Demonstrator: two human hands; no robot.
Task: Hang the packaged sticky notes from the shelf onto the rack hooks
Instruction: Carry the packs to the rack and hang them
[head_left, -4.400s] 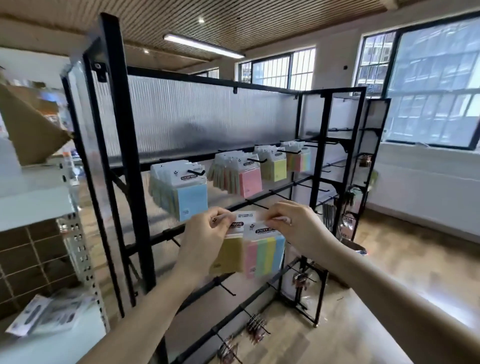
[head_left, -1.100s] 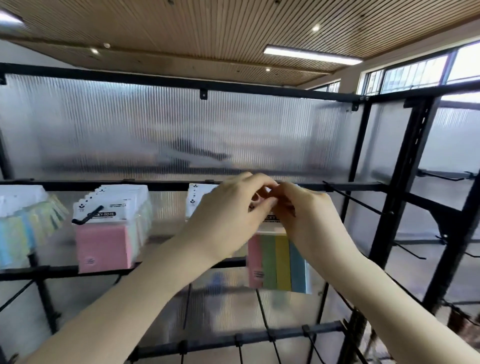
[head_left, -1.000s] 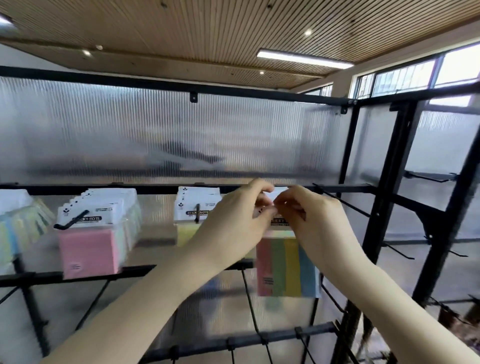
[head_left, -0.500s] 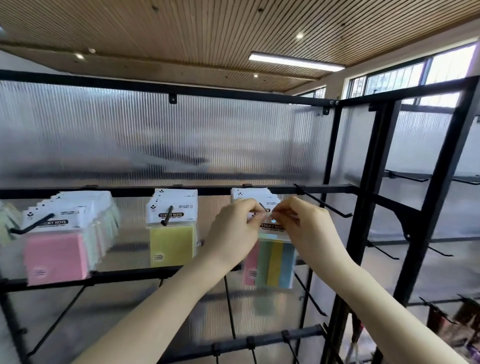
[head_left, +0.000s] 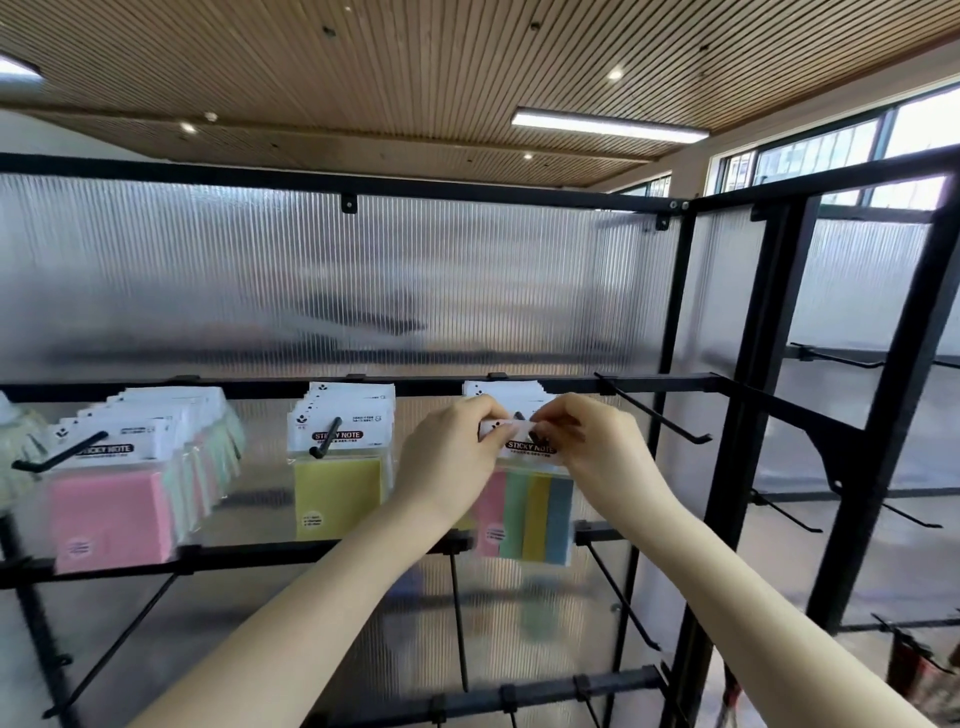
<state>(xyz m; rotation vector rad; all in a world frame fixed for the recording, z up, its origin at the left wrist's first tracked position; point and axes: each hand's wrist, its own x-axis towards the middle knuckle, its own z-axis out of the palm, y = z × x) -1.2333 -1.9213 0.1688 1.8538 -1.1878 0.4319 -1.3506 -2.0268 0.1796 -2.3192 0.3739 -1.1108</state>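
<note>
A multicoloured sticky note pack (head_left: 530, 514) with pink, green, yellow and blue strips hangs in front of the black rack (head_left: 691, 384). My left hand (head_left: 449, 465) pinches the left side of its white header card. My right hand (head_left: 597, 449) pinches the right side. The tip of a black hook (head_left: 518, 417) shows between my fingers at the header's hole. More packs of the same kind sit behind it on that hook.
Yellow packs (head_left: 340, 462) and pink packs (head_left: 119, 493) hang on hooks to the left. A bare hook (head_left: 654, 415) juts out to the right. Ribbed translucent panels back the rack. Lower crossbars carry several bare hooks.
The view has drawn closer and shifted slightly left. Both hands keep pinching the multicoloured pack's header at the hook, and the pack now hangs a little further onto it.
</note>
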